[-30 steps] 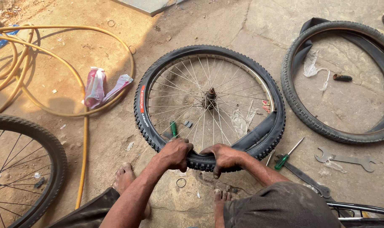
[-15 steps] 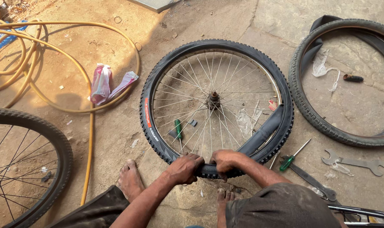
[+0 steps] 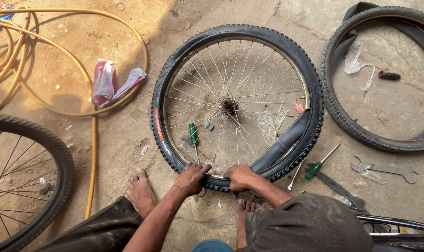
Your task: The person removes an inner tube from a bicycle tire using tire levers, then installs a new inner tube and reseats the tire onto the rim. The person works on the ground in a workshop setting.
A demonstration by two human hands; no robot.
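While the head camera looks straight down, a spoked bicycle wheel with a knobby black rubber tyre (image 3: 167, 88) lies flat on the dusty concrete ground (image 3: 123, 140), and both bare hands grip its near edge. Left hand (image 3: 191, 178) is curled over the tyre's near rim, fingers wrapped tight on the rubber. Right hand (image 3: 240, 177) sits just beside it, also clenched on the tyre — the two hands close together but not touching. To the right of them along the same rim, a black rubber inner tube (image 3: 286, 142) bulges out from between tyre and metal rim.

Inside the wheel, near its left half, a green-handled screwdriver (image 3: 192, 133) lies among the spokes. Just outside the wheel's lower right edge lies a second green-handled screwdriver (image 3: 320, 163), with a flat dark tyre lever (image 3: 337, 186) touching or nearly touching it and a silver open-ended spanner (image 3: 384, 168) farther right. Right of the wheel, well apart, a loose black tyre (image 3: 342, 116) rests on the ground. Left of the wheel — a crumpled pink and white plastic bag (image 3: 104, 81), ringed by a coiled yellow hose (image 3: 93, 140). Far to the lower left, another spoked wheel (image 3: 62, 168) shows partly. Two bare feet (image 3: 139, 191) rest just below the wheel's near edge.
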